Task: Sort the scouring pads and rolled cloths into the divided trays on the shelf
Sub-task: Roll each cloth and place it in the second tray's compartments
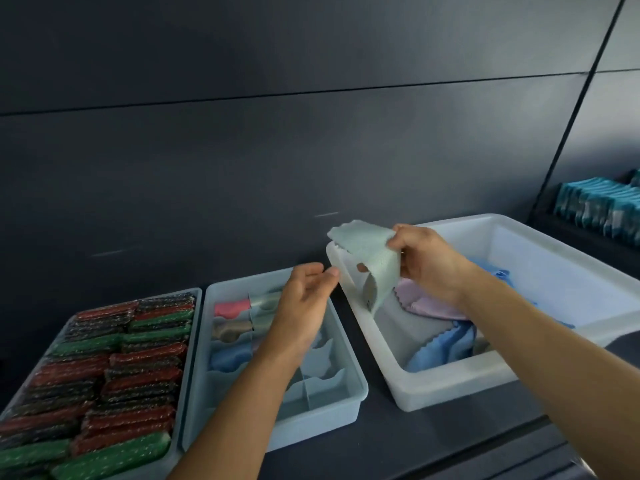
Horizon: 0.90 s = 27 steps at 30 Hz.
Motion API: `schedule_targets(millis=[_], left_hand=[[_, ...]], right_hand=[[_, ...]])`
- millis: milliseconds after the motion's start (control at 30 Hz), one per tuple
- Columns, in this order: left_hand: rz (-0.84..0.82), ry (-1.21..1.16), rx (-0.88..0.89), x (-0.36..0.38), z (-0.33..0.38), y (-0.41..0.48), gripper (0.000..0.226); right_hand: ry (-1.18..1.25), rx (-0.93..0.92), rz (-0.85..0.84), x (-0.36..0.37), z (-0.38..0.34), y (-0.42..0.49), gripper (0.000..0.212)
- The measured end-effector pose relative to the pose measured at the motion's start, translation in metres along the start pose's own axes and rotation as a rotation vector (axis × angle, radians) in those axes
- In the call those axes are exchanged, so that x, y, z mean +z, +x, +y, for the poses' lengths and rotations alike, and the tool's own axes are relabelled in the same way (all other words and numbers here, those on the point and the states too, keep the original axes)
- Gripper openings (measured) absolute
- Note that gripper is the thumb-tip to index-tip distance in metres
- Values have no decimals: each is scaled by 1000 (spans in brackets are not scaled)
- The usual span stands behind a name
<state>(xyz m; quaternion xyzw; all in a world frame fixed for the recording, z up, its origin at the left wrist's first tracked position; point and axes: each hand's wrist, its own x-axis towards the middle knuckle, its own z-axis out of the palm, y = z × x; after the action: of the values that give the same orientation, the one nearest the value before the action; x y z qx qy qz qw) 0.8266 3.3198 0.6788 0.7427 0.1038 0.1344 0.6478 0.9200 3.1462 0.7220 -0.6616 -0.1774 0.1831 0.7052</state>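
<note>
cloth [372,258], pale green with a zigzag edge, hangs in the air over the near-left wall of the bin [450,393], unrolled; its long axis runs from the top edge down and a little right, with the lower end dipping inside the bin

right hand [424,261] pinches the cloth at its upper right edge, fingers curled round it; whether a second finger sits behind the fold i cannot tell

left hand [304,299] is spread and relaxed, holding nothing, palm turned to the right, fingertips just beside the cloth's left edge and not clearly touching it

so the free edge lies straight to the right of the left hand, which is the nearer one to it, and the tray [322,407] sits below and left of both; my guess is the left hand closes on that edge so the cloth can be rolled along its length, then set in an open slot beside the rolls [231,307]

pads [114,368] fill the far-left tray
</note>
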Motion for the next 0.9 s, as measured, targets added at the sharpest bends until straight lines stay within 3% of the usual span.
schedule_targets(millis=[67, 133, 200, 300, 400, 433, 500, 600, 667, 733, 833, 900], left_hand=[[-64, -175, -154, -2, 10, -2, 29], [-165, -366, -207, -5, 20, -3, 45], [-204, -516, -158, -9, 31, -6, 52], [-144, -622, -78, -18, 47, -8, 53], [-74, -586, -23, -31, 60, -11, 36], [-43, -543, -13, -35, 64, -13, 23], [83, -410, 36, -43, 71, -17, 19], [311, -246, 234, -54, 77, -19, 20], [417, -164, 326, -60, 80, -19, 33], [465, -130, 389, -66, 85, -18, 29], [493, -78, 417, -71, 90, -20, 14], [470, -57, 418, -77, 90, -21, 11]], right_hand=[[140, -17, -103, 15, -16, -8, 10], [265, -12, -157, 30, -28, -15, 9], [337, -3, -182, 44, -32, -20, 8], [312, 37, -252, 61, -30, -24, 26], [308, 110, -321, 76, -25, -23, 53], [294, 132, -330, 81, -25, -22, 53], [225, 140, -323, 93, -22, -21, 41], [-70, -93, -37, 115, -12, -19, 19], [-78, -317, 133, 130, -9, -27, 19], [-23, -504, 60, 141, -11, -42, 32], [-84, -571, -35, 156, -15, -52, 50], [-60, -556, 83, 164, -18, -46, 31]])
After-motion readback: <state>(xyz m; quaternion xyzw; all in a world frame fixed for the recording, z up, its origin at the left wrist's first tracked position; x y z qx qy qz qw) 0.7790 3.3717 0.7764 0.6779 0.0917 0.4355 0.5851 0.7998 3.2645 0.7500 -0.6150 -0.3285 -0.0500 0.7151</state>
